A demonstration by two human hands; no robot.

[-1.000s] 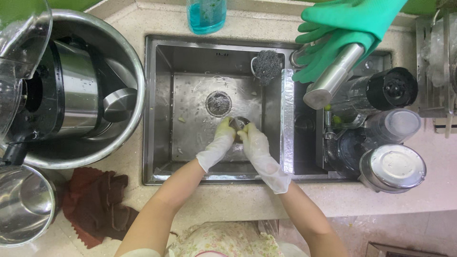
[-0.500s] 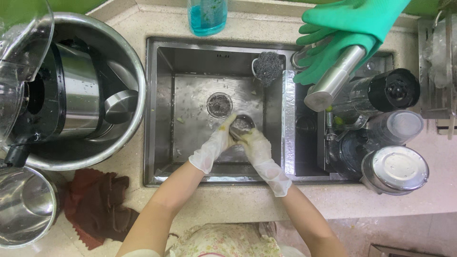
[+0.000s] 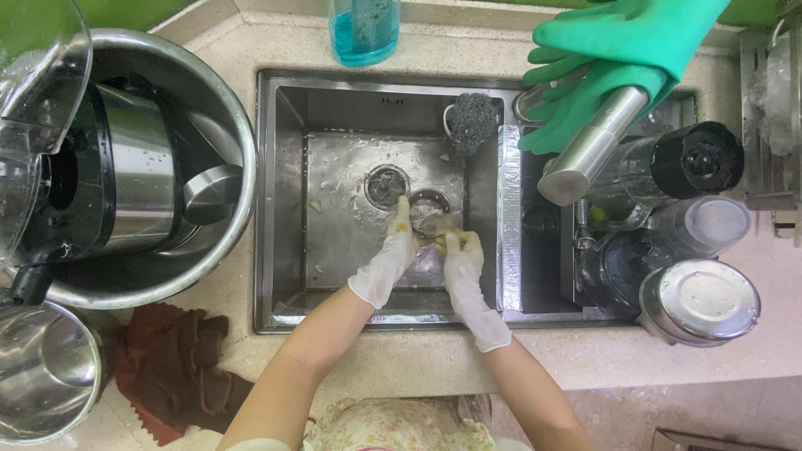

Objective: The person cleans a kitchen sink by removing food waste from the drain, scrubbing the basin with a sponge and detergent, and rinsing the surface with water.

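Note:
Both my hands wear thin white gloves and meet low in the steel sink (image 3: 284,209). Between them is a small round metal strainer basket (image 3: 428,203), wet with brownish bits, just right of the open drain hole (image 3: 385,184). My left hand (image 3: 391,255) grips the strainer's left side, with one finger stretched up toward the drain. From below and to the right, my right hand (image 3: 464,266) pinches the strainer's rim. Small food scraps lie on the sink floor.
A steel-wool scrubber (image 3: 473,122) hangs at the sink's back. Green rubber gloves (image 3: 622,50) drape over the faucet (image 3: 591,149). Jars and lids (image 3: 700,302) fill the right compartment. At left are a big steel bowl (image 3: 238,200), a steel cup (image 3: 46,376) and a red cloth (image 3: 171,372). A blue soap bottle (image 3: 363,29) stands behind.
My hands stayed at the strainer beside the drain and turned it a little. The left hand's finger now reaches further toward the drain hole.

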